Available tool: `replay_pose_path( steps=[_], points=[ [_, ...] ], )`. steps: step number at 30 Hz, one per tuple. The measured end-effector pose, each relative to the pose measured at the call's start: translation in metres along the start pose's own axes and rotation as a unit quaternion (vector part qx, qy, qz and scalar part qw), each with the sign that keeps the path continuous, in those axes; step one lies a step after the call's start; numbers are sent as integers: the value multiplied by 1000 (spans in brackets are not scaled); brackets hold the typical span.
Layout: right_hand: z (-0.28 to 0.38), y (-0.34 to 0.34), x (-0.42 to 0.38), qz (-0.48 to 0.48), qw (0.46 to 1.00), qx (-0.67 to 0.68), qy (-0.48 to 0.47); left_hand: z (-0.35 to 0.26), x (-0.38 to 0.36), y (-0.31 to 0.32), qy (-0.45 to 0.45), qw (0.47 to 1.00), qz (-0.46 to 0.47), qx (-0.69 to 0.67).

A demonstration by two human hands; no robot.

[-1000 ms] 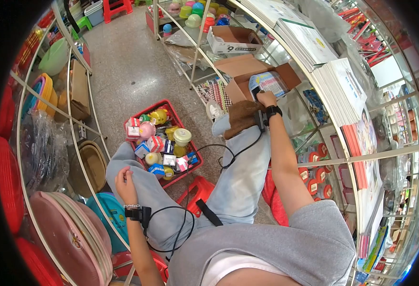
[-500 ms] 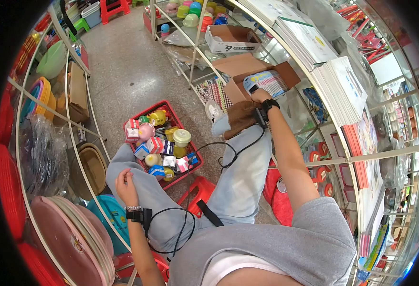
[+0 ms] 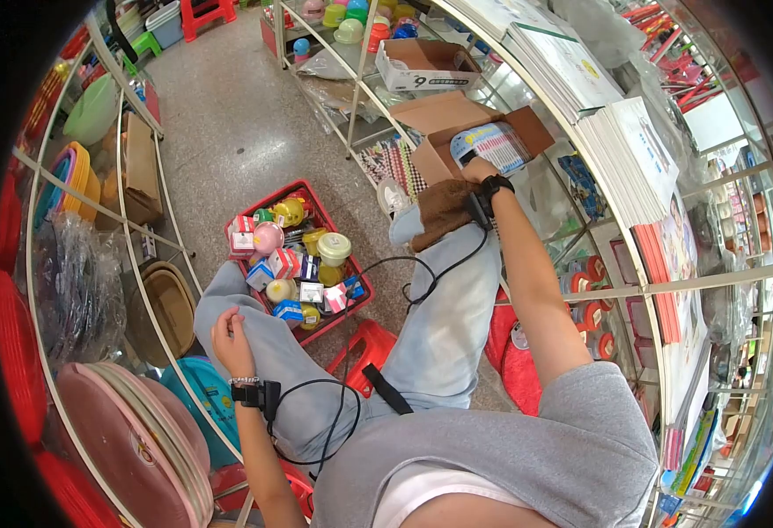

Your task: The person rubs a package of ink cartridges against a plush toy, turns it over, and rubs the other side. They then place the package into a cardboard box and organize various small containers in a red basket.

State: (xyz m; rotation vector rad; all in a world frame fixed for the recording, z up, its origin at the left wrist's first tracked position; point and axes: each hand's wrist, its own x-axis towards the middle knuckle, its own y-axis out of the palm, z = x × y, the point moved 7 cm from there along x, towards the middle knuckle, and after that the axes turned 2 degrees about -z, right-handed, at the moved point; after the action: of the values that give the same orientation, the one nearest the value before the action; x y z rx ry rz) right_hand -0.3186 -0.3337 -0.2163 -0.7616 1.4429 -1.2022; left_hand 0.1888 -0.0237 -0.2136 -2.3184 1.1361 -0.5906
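**shelfwatcher:** Fingers first, since that's what everyone asks about. The right hand is reaching out and up into an open cardboard box on the glass shelf, and its fingers are grasping the near edge of a pack of colored pens. The pack sits inside the box, just beyond the fingertips, with its long axis running left-right across the box, tilted a bit toward the far flap. A black watch strap and a cabled gadget are on that wrist.

**binrunner:** And the other hand? Looks like it's doing nothing.

**shelfwatcher:** Pretty much. The left hand is down on the person's left knee, fingers loosely curled against the grey trouser fabric, not gripping any item as far as I can tell. It's well apart from the pen pack, so the right hand is clearly the nearer one.

**binrunner:** What's below those fingers?

**shelfwatcher:** A red shopping basket on the floor between the knees, full of small boxes and round tubs. It's down and to the left of the right hand's fingers, nearer the left hand. Stacked booklets lie on the shelf to the right of the box, and a second cardboard box sits farther along beyond it.
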Motion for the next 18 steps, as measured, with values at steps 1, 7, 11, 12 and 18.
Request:
replay_pose_path(
  steps=[1, 7, 11, 12, 18],
  points=[
    [0, 1, 0, -1, 1000, 0, 2, -1, 0, 0, 0, 1000, 0, 0],
    [4, 2, -3, -21, 1000, -22, -6, -2, -1, 0, 3, 1000, 1, 6],
    [6, 4, -4, 13, 999, -42, -3, -1, -1, 0, 2, 1000, -1, 3],
    [7, 3, -6, 14, 999, -41, -3, -2, -1, -1, 3, 1000, -1, 5],
    [5, 2, -7, -2, 1000, -11, 3, 1, -2, 1, -25, 999, 28, 6]
  ],
)
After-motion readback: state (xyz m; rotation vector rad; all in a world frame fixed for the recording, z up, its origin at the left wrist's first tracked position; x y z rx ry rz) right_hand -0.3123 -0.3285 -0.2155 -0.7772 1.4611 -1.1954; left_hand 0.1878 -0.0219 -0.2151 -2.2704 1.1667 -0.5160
